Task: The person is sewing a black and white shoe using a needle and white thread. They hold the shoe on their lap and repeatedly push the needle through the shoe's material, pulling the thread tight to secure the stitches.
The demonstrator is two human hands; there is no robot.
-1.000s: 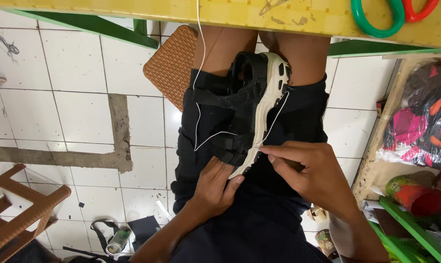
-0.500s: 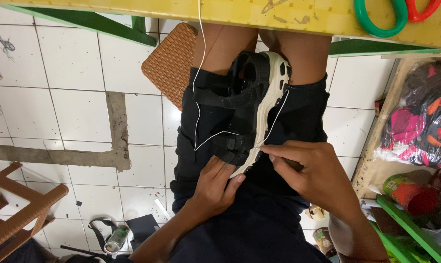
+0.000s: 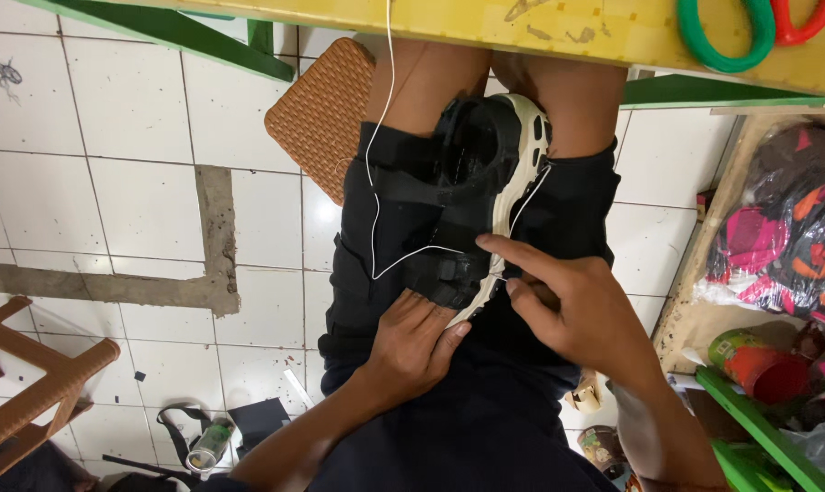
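One black sandal (image 3: 467, 196) with a cream sole lies on the person's lap, just under the yellow table (image 3: 522, 27), and one white thread (image 3: 376, 164) hangs from the table edge down across it. Two hands work at the near end of the sandal: the left hand (image 3: 412, 346) cups that end with fingers curled on it, and the right hand (image 3: 567, 305) pinches the thread at the sole's edge. Two scissor handles, one green (image 3: 717, 41) and one red (image 3: 799, 18), lie on the table, and nothing has moved since a moment ago.
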